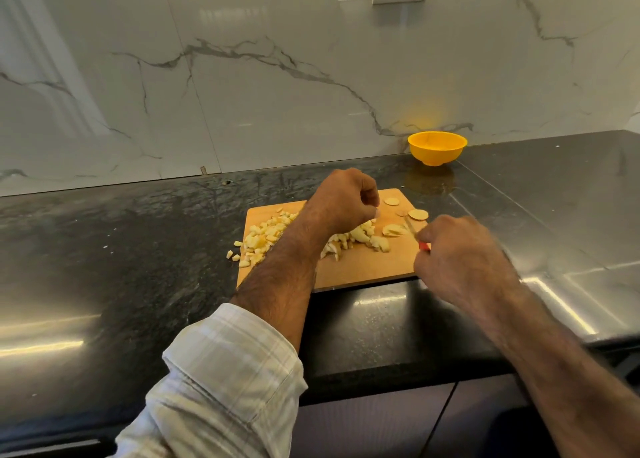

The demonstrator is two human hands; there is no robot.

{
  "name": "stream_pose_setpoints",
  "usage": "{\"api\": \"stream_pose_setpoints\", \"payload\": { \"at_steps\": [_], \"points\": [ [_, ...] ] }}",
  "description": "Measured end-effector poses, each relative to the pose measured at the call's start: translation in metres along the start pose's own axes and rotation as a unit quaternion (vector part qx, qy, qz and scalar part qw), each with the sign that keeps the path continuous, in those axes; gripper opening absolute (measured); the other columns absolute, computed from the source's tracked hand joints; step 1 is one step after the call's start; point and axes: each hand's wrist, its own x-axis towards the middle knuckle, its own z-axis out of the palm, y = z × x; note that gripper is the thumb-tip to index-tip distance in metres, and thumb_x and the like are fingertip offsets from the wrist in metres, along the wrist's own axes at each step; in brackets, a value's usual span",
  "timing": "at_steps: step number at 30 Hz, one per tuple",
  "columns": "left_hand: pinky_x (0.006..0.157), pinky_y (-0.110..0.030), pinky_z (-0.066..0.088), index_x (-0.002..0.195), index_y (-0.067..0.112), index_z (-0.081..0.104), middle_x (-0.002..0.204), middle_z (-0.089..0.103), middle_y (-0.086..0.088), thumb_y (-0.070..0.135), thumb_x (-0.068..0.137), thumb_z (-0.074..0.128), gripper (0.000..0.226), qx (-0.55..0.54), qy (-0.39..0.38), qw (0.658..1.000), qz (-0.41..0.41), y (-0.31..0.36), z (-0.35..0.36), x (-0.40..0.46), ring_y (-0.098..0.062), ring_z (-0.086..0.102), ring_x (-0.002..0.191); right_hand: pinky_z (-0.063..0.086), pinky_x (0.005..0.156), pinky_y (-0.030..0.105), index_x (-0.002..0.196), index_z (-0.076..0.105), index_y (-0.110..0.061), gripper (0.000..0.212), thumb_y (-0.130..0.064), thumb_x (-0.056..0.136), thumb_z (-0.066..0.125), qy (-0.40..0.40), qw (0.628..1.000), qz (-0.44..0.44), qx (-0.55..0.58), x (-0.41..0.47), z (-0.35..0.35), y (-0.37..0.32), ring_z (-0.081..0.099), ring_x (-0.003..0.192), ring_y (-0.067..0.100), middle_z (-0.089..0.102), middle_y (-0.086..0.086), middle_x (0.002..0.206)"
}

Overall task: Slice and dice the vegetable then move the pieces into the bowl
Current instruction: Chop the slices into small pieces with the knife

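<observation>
Vegetable pieces (pixel 273 234): pale yellow-white dice w/ some tan skin edges, heaped on the wooden cutting board (pixel 367 267) at frame centre. Heap runs from the board's left edge toward its middle; a few stray cubes (pixel 232 254) lie off the board on the dark countertop (pixel 121 249), just left of it. Uncut round slices (pixel 418 214) sit near the board's upper right corner, w/ one more round slice (pixel 391 201) just left of them. A partly cut slice (pixel 393 230) lies beside the knife blade (pixel 410 225).

Left hand (pixel 343 201): above board centre, fingers curled in, tips pinched together; what they pinch cannot be told.

Right hand (pixel 460 253): at board's right edge, fingers wrapped round the red knife handle (pixel 424 246), blade pointing up-left over the board. Motion blur here.

Bowl (pixel 437 147): yellow, upper right of centre, against the marble wall (pixel 242 76), well apart from the board. Inside not visible.
</observation>
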Motion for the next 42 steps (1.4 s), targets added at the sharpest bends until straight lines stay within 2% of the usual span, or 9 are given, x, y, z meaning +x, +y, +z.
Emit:
{"api": "stream_pose_setpoints", "payload": {
  "at_steps": [4, 7, 12, 18, 21, 25, 34, 38, 42],
  "points": [
    [0.075, -0.031, 0.061, 0.094, 0.021, 0.078, 0.086, 0.073, 0.007, 0.036, 0.093, 0.079, 0.014, 0.020, 0.044, 0.999, 0.001, -0.004, 0.003, 0.001, -0.007, 0.067, 0.082, 0.053, 0.074, 0.028, 0.133, 0.068, -0.030, 0.037, -0.034, 0.096, 0.063, 0.010, 0.999, -0.042, 0.026, -0.009, 0.016, 0.003, 0.058, 0.096, 0.011, 0.065, -0.005, 0.116],
    [0.077, -0.032, 0.060, 0.098, 0.021, 0.078, 0.090, 0.074, 0.006, 0.040, 0.094, 0.077, 0.019, 0.034, 0.051, 0.998, 0.003, -0.006, 0.002, 0.002, -0.008, 0.067, 0.085, 0.060, 0.075, 0.032, 0.131, 0.069, -0.027, 0.037, -0.031, 0.094, 0.064, 0.038, 0.999, -0.012, 0.018, -0.005, 0.010, 0.015, 0.062, 0.090, 0.012, 0.068, -0.004, 0.109],
    [0.080, -0.032, 0.059, 0.100, 0.025, 0.078, 0.098, 0.075, 0.009, 0.044, 0.095, 0.076, 0.020, 0.046, 0.047, 0.998, -0.001, -0.007, 0.006, 0.003, -0.006, 0.066, 0.089, 0.047, 0.073, 0.026, 0.136, 0.065, -0.032, 0.043, -0.031, 0.094, 0.066, -0.004, 0.999, -0.013, 0.030, 0.003, 0.015, 0.011, 0.055, 0.099, 0.012, 0.064, -0.005, 0.124],
    [0.086, -0.039, 0.062, 0.104, 0.028, 0.078, 0.103, 0.073, 0.012, 0.040, 0.097, 0.073, 0.015, 0.038, 0.054, 0.998, -0.020, -0.011, 0.009, 0.004, -0.006, 0.066, 0.092, 0.061, 0.076, 0.033, 0.133, 0.068, -0.033, 0.042, -0.040, 0.092, 0.065, 0.030, 0.996, -0.015, 0.087, 0.012, 0.009, 0.025, 0.062, 0.091, 0.010, 0.067, -0.007, 0.112],
    [0.093, -0.041, 0.059, 0.112, 0.028, 0.078, 0.116, 0.070, 0.009, 0.034, 0.100, 0.071, 0.016, 0.076, 0.009, 0.997, -0.005, 0.005, 0.020, 0.012, -0.009, 0.063, 0.102, 0.060, 0.078, 0.034, 0.134, 0.068, -0.030, 0.040, -0.036, 0.094, 0.065, 0.027, 0.997, 0.004, 0.066, 0.012, 0.004, 0.036, 0.062, 0.092, 0.011, 0.067, -0.006, 0.111],
    [0.114, -0.052, 0.043, 0.125, 0.035, 0.074, 0.138, 0.058, 0.005, 0.033, 0.103, 0.065, 0.024, 0.159, -0.100, 0.982, -0.007, 0.026, 0.038, 0.031, -0.020, 0.049, 0.130, 0.060, 0.081, 0.033, 0.134, 0.068, -0.029, 0.039, -0.033, 0.096, 0.065, 0.033, 0.996, -0.005, 0.077, 0.008, 0.001, 0.039, 0.062, 0.094, 0.011, 0.069, -0.006, 0.118],
    [0.113, -0.056, 0.039, 0.114, 0.034, 0.072, 0.124, 0.062, 0.008, 0.043, 0.100, 0.068, 0.016, 0.192, -0.109, 0.975, -0.007, 0.031, 0.037, 0.038, -0.019, 0.051, 0.123, 0.060, 0.074, 0.030, 0.124, 0.071, -0.028, 0.030, -0.033, 0.095, 0.065, 0.007, 0.997, 0.001, 0.073, 0.005, 0.003, 0.037, 0.062, 0.087, 0.011, 0.066, -0.006, 0.104],
    [0.111, -0.055, 0.038, 0.110, 0.034, 0.075, 0.120, 0.061, 0.010, 0.044, 0.098, 0.073, 0.016, 0.189, -0.128, 0.974, -0.016, 0.026, 0.025, 0.027, -0.018, 0.052, 0.122, 0.058, 0.077, 0.030, 0.135, 0.065, -0.029, 0.044, -0.034, 0.092, 0.069, -0.023, 0.997, 0.009, 0.074, 0.004, 0.003, 0.032, 0.063, 0.097, 0.014, 0.067, -0.004, 0.117],
    [0.111, -0.053, 0.038, 0.106, 0.031, 0.079, 0.113, 0.066, 0.012, 0.042, 0.095, 0.076, 0.015, 0.152, -0.112, 0.982, -0.020, 0.023, 0.024, 0.016, -0.011, 0.055, 0.112, 0.058, 0.077, 0.030, 0.134, 0.066, -0.030, 0.042, -0.034, 0.091, 0.068, -0.021, 0.998, -0.009, 0.065, 0.007, 0.006, 0.021, 0.061, 0.098, 0.014, 0.066, -0.003, 0.119]
  ]
}}
